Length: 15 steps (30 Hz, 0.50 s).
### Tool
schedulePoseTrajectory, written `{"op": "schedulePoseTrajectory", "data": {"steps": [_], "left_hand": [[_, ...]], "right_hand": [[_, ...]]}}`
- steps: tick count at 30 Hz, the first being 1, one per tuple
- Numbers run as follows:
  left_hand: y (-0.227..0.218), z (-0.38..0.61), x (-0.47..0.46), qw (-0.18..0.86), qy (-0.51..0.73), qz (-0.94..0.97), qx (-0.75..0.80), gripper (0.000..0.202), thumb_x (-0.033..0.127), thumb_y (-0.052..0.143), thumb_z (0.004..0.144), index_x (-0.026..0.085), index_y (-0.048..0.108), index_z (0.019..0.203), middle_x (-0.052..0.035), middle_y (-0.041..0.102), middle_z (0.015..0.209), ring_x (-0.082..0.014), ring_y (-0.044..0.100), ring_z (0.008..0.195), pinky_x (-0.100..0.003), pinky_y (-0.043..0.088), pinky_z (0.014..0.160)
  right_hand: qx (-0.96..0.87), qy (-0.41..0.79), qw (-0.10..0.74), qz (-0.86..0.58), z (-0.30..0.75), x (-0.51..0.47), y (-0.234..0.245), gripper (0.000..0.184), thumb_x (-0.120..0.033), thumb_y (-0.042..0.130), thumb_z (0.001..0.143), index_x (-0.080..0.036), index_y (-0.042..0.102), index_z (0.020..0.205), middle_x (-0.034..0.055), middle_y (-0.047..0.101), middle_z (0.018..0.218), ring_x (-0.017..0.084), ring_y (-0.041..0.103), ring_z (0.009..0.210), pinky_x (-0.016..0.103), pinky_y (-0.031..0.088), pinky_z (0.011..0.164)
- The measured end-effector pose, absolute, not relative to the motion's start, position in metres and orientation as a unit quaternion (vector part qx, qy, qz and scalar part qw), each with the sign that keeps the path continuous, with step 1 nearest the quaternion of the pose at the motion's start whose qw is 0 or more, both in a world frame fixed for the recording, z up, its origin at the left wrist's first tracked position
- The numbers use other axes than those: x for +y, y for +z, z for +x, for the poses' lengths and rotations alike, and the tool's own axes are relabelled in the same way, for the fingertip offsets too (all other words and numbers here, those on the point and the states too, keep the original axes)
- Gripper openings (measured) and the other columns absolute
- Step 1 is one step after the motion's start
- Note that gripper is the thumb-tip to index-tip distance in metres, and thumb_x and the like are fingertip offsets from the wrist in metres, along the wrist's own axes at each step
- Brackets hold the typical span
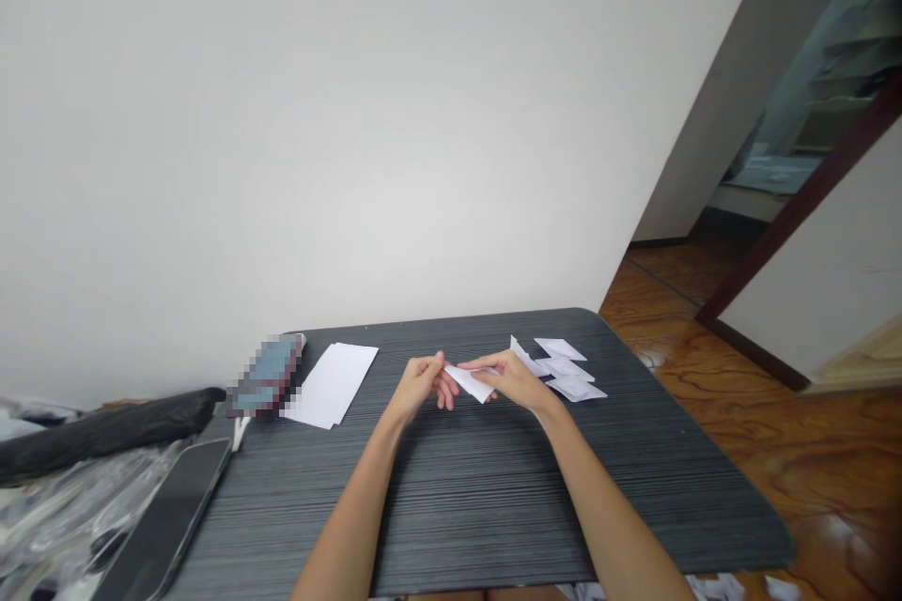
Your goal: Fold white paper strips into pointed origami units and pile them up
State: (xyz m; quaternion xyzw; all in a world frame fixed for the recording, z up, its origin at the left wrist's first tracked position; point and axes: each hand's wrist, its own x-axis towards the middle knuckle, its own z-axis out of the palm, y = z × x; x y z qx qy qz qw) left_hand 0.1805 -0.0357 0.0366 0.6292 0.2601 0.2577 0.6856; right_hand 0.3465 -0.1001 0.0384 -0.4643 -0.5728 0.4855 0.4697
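Note:
Above the middle of the dark table, my right hand pinches a small folded piece of white paper between thumb and fingers. Its pointed left end reaches to my left hand, whose thumb and loosely curled fingers stand apart. Whether the left fingertips touch the paper's edge I cannot tell. Just right of my right hand lie several folded white paper pieces, partly overlapping; one stands up a little and is partly hidden by the hand. Flat white sheets lie stacked to the left.
A pixelated object sits at the table's back left corner, and a dark phone lies along the left edge. Plastic-wrapped material fills the space left of the dark table. A white wall rises behind. Paper scraps show at lower right.

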Motion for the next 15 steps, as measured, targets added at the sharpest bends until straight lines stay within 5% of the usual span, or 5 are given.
{"op": "schedulePoseTrajectory", "data": {"steps": [5,15], "left_hand": [[0.0416,0.1780,-0.0378,0.711,0.261,0.593,0.274,0.037,0.042,0.056,0.069,0.006,0.055,0.074,-0.0086,0.063,0.059,-0.0139,0.059,0.044,-0.021,0.044,0.042],[0.0447,0.1777,-0.0411,0.698,0.251,0.618,0.261,0.033,0.040,0.054,0.072,0.007,0.053,0.070,-0.0078,0.062,0.056,-0.0162,0.060,0.045,-0.023,0.046,0.043]], "right_hand": [[-0.564,0.481,0.485,-0.464,0.3464,-0.1007,0.0408,0.022,-0.022,0.053,0.068,-0.013,0.066,0.083,0.0007,0.058,0.056,0.008,0.047,0.044,0.019,0.036,0.039],[-0.573,0.485,0.485,-0.450,0.3458,-0.1043,0.0462,0.015,-0.017,0.050,0.067,-0.014,0.065,0.068,-0.0009,0.056,0.057,0.007,0.047,0.046,0.018,0.035,0.040]]}}
